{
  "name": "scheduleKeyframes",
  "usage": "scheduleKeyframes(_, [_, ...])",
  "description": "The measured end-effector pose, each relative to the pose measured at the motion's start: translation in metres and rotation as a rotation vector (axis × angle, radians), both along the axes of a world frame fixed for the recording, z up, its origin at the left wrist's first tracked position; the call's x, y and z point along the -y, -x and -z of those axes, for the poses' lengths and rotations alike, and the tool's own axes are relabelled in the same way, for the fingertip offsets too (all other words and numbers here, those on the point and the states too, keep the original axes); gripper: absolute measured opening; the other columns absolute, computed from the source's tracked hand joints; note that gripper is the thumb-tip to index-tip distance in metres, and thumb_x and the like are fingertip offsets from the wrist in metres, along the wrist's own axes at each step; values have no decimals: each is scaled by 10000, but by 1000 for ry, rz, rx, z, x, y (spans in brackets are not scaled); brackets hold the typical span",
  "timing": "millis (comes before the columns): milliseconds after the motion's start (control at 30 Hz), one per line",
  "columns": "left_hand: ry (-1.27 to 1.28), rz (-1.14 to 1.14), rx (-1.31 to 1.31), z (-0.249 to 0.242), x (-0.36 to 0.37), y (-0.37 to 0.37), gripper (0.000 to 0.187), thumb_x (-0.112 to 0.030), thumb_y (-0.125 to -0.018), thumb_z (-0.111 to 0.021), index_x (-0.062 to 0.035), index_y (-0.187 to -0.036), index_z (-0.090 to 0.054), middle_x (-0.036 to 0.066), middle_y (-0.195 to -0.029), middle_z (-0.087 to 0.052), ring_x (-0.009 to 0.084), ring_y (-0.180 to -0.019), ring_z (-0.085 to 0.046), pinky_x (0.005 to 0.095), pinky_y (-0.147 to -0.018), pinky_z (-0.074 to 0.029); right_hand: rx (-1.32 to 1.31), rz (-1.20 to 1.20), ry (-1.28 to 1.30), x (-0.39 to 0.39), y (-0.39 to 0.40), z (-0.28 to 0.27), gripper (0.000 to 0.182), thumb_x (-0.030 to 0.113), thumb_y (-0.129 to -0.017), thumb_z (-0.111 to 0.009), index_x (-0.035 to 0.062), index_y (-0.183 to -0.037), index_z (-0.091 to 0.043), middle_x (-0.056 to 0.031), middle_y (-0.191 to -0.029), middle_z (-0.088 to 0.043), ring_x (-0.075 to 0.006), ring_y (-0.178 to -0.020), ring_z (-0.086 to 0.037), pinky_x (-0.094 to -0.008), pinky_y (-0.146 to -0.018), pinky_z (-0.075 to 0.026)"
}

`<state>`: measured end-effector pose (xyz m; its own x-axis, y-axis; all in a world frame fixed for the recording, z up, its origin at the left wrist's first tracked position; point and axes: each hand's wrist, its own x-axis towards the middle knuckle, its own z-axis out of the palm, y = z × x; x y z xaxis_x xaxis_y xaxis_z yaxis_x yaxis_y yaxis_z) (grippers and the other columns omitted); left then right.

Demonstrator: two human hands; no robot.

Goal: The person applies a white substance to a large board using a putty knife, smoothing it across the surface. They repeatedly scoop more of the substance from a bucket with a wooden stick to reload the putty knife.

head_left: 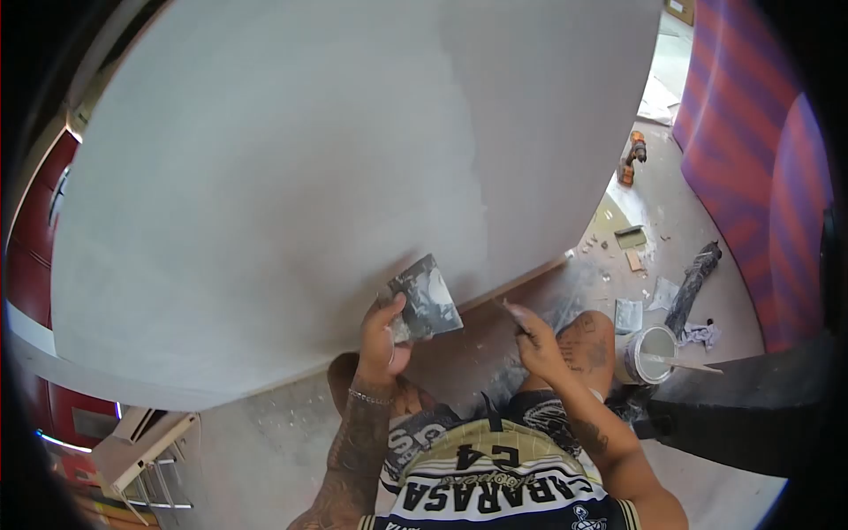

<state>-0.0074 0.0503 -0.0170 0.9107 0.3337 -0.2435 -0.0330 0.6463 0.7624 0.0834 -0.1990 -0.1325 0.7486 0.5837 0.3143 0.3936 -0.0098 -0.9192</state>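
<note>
My left hand [381, 334] grips a dark, flat, square-edged plate [433, 299] by its left side, with the thumb on top. Patches of white filler smear the plate's face. Apart from it, to the right, my right hand [535, 343] is closed above my knee; a thin tip points up and left from the fingers, but what it belongs to is too small to tell. Just beyond both hands rises a large, smooth, pale grey panel [265, 159]. Its right part is a slightly darker grey.
On the floor at right lie an orange drill [632, 159], small blocks [630, 237], a dark wrapped roll [693, 284] and a crumpled cloth [700, 335]. An open bucket [632, 358] has a stick [689, 363] across it. A purple-red striped panel [738, 159] stands behind; a wooden frame [146, 446] is at lower left.
</note>
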Motion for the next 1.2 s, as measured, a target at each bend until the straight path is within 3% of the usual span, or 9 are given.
scheduleKeyframes(67, [-83, 2, -56, 17, 0, -6, 286, -207, -977, -563, -40, -1209, -568, 58, -1047, -661, 187, -885, -679, 375, -607, -593, -20, 162, 87, 8, 5, -22, 653, -118, -673, -589, 42, -1306, -575, -185, -1261, -594, -370, -1196, -571, -391, -965, -503])
scheduleKeyframes(167, [-149, -11, -175, 59, 4, -12, 275, -232, -1001, -551, -26, -1178, -592, 47, -1042, -653, 175, -883, -670, 350, -680, -565, 346, 26, 97, 1, 23, -61, 606, -69, -693, -626, 53, -1286, -592, -165, -1216, -622, -367, -1148, -597, -411, -961, -504])
scheduleKeyframes(433, [-98, 175, -319, 107, 11, -3, 273, -254, -999, -570, -24, -1132, -633, 10, -1014, -648, 119, -969, -584, 311, -898, -455, 464, 49, 324, -24, -3, 25, 582, -17, -754, -609, 69, -1326, -548, -157, -1274, -588, -360, -1167, -552, -447, -966, -453])
scheduleKeyframes(633, [-538, -1, -360, 141, 6, -7, 260, -238, -995, -566, -12, -1092, -651, 29, -997, -657, 124, -897, -602, 309, -822, -477, 474, 61, 257, -10, 7, -7, 571, -15, -758, -632, 65, -1317, -548, -180, -1264, -584, -391, -1132, -567, -472, -955, -461])
scheduleKeyframes(733, [-267, 96, -307, 149, 5, -8, 241, -233, -989, -578, -21, -1058, -671, 9, -985, -651, 104, -889, -575, 299, -825, -468, 450, -120, 356, -14, 25, -13, 509, -9, -798, -584, 63, -1300, -556, -182, -1272, -572, -394, -1123, -566, -480, -965, -451])
scheduleKeyframes(867, [-550, 265, -280, 160, 3, -1, 239, -252, -989, -583, -38, -1038, -678, -1, -946, -638, 111, -863, -550, 306, -807, -471, 149, 71, 376, -13, -7, 60, 575, -55, -754, -521, 55, -1317, -552, -220, -1232, -589, -422, -1115, -561, -497, -969, -444])
scheduleKeyframes(967, [-812, 128, -177, 192, -1, -2, 263, -274, -1005, -556, -38, -1063, -655, 1, -944, -636, 124, -868, -551, 323, -803, -478, 396, -17, 279, -23, 14, 6, 574, -89, -737, -503, 36, -1293, -563, -228, -1209, -597, -417, -1104, -566, -480, -968, -447])
scheduleKeyframes(1100, [-715, 237, -311, 197, -11, 2, 287, -289, -1006, -550, -36, -1118, -623, 17, -942, -635, 135, -880, -561, 321, -811, -481, 442, -201, 295, -33, 38, 3, 571, -91, -736, -511, 33, -1291, -567, -228, -1192, -597, -405, -1110, -565, -455, -962, -449])
scheduleKeyframes(1200, [-495, 223, -285, 164, -20, 6, 312, -312, -1004, -551, -36, -1131, -622, 43, -938, -642, 134, -874, -568, 318, -798, -485, 230, 73, 321, -20, 10, 58, 441, -55, -839, -511, 8, -1272, -570, -246, -1096, -624, -443, -1017, -591, -436, -926, -470])
